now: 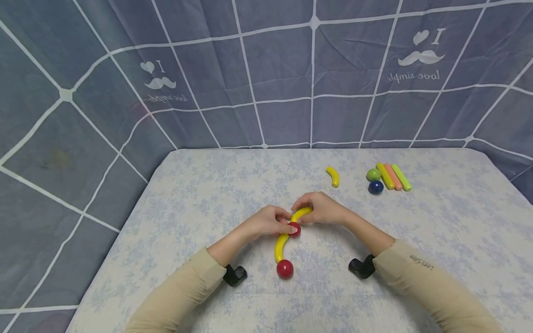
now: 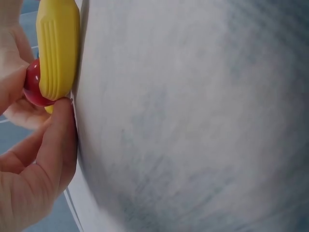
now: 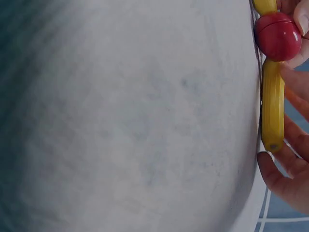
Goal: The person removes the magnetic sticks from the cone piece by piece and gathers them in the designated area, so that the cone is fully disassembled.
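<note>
A line of toy pieces runs up the middle of the table. My left hand [image 1: 266, 222] pinches a glossy red ball [image 1: 296, 231] between thumb and fingers. That red ball [image 3: 279, 38] shows a seam in the right wrist view. Around the upper yellow toy banana [image 1: 302, 212] curl the fingers of my right hand [image 1: 326, 209]; this banana [image 3: 273, 108] meets the ball at one end. Below the ball lies a lower yellow toy banana [image 1: 280, 247], its ridged side large in the left wrist view [image 2: 59, 48]. A second red ball [image 1: 285, 269] touches its bottom end.
Another toy banana [image 1: 333, 176] lies alone farther back. To its right sit a green ball [image 1: 373, 175] and a dark blue ball [image 1: 376, 187], beside yellow, orange and lime sticks [image 1: 393, 177]. A patterned cloth covers the table [image 1: 200, 194]; a grey curtain [image 1: 283, 69] hangs behind.
</note>
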The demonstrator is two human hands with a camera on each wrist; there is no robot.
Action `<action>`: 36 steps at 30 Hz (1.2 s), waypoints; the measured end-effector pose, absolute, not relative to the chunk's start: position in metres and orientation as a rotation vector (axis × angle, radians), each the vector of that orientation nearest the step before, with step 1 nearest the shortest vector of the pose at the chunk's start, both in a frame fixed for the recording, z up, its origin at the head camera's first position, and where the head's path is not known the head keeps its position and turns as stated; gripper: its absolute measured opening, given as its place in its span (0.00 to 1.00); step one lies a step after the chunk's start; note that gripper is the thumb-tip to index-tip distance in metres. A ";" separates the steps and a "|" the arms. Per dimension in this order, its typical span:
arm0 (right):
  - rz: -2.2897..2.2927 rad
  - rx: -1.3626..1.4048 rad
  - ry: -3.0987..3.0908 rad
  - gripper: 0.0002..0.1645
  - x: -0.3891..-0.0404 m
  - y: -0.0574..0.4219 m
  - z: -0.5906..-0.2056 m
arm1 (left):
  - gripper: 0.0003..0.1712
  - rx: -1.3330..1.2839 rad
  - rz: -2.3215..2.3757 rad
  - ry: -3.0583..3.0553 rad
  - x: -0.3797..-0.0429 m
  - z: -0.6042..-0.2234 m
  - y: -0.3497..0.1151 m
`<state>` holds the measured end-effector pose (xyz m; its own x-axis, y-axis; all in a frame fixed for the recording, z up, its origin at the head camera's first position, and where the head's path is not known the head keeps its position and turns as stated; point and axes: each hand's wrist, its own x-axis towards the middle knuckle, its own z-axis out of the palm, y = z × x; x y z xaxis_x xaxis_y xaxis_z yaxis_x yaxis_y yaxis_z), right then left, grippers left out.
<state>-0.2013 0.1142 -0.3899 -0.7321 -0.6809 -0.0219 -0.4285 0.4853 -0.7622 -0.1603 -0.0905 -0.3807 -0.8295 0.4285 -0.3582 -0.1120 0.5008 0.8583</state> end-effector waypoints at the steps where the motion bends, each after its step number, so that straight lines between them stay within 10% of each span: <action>1: -1.090 -0.941 2.425 0.16 -0.201 0.114 -0.390 | 0.20 0.258 1.312 2.206 -0.161 -0.381 -0.091; 36: -0.834 -1.084 2.422 0.09 -0.192 0.114 -0.385 | 0.16 0.330 1.283 2.224 -0.165 -0.384 -0.093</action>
